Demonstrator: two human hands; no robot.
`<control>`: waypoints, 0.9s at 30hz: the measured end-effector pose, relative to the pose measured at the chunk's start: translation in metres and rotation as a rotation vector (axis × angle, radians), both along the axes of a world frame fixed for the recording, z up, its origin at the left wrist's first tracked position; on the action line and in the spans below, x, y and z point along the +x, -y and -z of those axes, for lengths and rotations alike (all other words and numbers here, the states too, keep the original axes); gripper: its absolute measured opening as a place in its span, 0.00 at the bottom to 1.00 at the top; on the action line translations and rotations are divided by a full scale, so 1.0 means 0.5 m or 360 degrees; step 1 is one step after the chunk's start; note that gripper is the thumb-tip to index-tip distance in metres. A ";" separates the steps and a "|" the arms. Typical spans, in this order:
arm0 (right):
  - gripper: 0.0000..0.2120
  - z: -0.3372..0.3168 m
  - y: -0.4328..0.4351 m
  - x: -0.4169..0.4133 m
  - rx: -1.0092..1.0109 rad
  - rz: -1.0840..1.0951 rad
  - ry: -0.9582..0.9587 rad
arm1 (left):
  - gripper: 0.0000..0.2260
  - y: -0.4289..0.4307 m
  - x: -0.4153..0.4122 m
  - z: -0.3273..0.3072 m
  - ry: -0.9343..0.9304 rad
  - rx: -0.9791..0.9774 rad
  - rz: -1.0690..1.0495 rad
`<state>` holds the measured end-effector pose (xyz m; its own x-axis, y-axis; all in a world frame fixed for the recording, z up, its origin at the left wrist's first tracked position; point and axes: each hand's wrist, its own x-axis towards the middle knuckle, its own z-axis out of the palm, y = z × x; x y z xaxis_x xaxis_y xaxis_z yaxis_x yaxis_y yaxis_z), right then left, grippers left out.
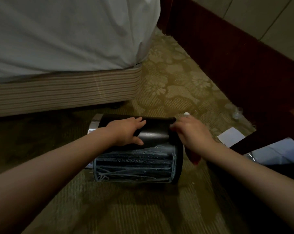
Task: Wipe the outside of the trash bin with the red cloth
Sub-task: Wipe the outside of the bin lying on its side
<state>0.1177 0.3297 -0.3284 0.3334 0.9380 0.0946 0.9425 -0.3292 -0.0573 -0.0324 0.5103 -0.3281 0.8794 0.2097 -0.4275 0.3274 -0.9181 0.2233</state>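
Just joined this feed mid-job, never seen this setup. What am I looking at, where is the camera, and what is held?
No machine here: these are a person's two bare hands, filmed by one wide-angle camera on their head, looking down. The black trash bin lies on its side on the patterned carpet, beside a bed. The left hand rests flat on the bin's upper side. The right hand is at the bin's right end, its grip curled round the red cloth, which shows just below it.
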 end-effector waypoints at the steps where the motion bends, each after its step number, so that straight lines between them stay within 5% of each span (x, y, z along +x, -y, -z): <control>1: 0.13 -0.003 -0.022 0.011 -0.0047 0.0078 -0.0002 | 0.36 -0.001 -0.001 0.001 0.0000 -0.0005 0.0000; 5: 0.13 -0.016 -0.066 0.020 -0.0219 0.0166 0.0023 | 0.36 -0.010 0.007 0.003 -0.0006 -0.0043 -0.0022; 12: 0.10 -0.014 0.044 -0.039 -0.0069 -0.0305 0.0034 | 0.37 -0.011 0.012 -0.002 -0.0005 -0.0040 -0.0025; 20: 0.13 0.007 -0.050 -0.014 -0.0123 0.0094 0.0286 | 0.36 -0.007 0.000 -0.003 -0.0049 -0.0066 0.0017; 27: 0.14 0.040 0.029 -0.088 0.0168 -0.0526 0.0250 | 0.36 -0.002 -0.003 -0.004 -0.0044 -0.0058 -0.0007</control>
<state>0.0735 0.3151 -0.3486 -0.0119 0.9749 0.2221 0.9969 -0.0058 0.0789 -0.0338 0.5115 -0.3263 0.8663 0.1973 -0.4590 0.3379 -0.9081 0.2473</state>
